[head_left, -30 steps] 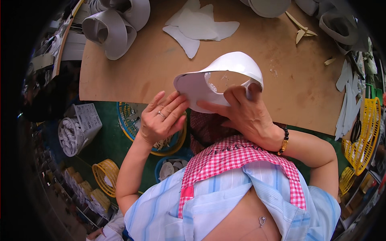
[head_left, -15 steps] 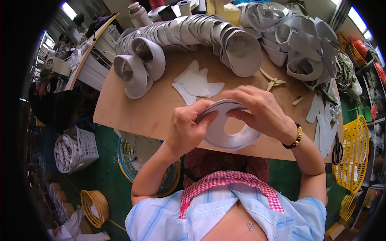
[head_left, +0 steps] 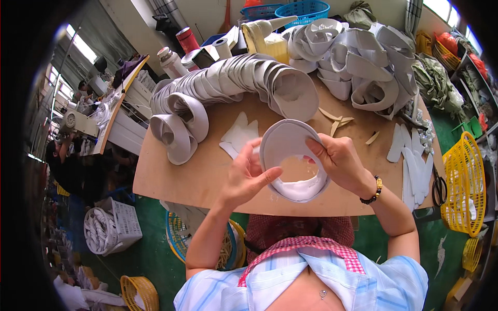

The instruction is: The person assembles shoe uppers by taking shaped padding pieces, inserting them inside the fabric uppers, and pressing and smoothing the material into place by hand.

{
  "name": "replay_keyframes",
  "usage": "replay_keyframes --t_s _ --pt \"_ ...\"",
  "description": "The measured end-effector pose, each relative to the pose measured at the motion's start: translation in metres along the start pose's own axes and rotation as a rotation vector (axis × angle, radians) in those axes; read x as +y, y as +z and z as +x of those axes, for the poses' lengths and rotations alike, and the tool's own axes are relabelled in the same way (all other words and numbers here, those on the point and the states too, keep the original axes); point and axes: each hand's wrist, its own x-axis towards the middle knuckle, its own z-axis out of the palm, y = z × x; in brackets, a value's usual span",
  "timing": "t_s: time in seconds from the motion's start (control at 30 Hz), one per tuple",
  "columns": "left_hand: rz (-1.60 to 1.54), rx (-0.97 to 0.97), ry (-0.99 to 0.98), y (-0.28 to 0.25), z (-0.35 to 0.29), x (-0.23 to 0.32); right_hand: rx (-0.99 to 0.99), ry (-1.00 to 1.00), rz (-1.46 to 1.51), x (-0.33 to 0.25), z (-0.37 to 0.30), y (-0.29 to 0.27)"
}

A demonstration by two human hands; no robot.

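A pale grey, ring-shaped piece that looks like a shoe upper is held up over the table's near part, its opening facing me. My right hand pinches its right rim, thumb on the front and fingers behind. At the left rim is my left hand, fingers apart and partly blurred. Its thumb lies across the front of the upper; whether it presses there is hard to see. Flat white cut pieces lie just beyond my left hand.
A curved row of nested uppers spans the table's back, with a looser pile at the back right. Beige curved strips, long white pieces and black scissors lie to the right. A yellow basket stands beside the table.
The upper has been turned from tilted to nearly upright, facing me. My right hand has moved down to its right rim, and my left hand has loosened with its fingers spread. The view has shifted.
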Motion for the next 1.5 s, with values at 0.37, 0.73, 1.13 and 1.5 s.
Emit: replay_keyframes --t_s 0.37,0.73,1.13,1.5 --pt "0.552 -0.172 0.113 0.007 -0.004 -0.005 -0.336 0.093 0.016 -0.006 0.031 -0.027" --pt "0.721 -0.395 -0.052 0.005 0.011 0.002 -0.168 -0.197 -0.179 -0.001 0.011 -0.028" --pt "0.706 -0.088 0.272 0.021 -0.002 -0.046 -0.487 0.709 0.659 0.083 -0.052 -0.02" --pt "0.661 0.015 0.351 0.015 -0.003 -0.063 -0.381 0.741 1.173 0.026 -0.062 0.032"
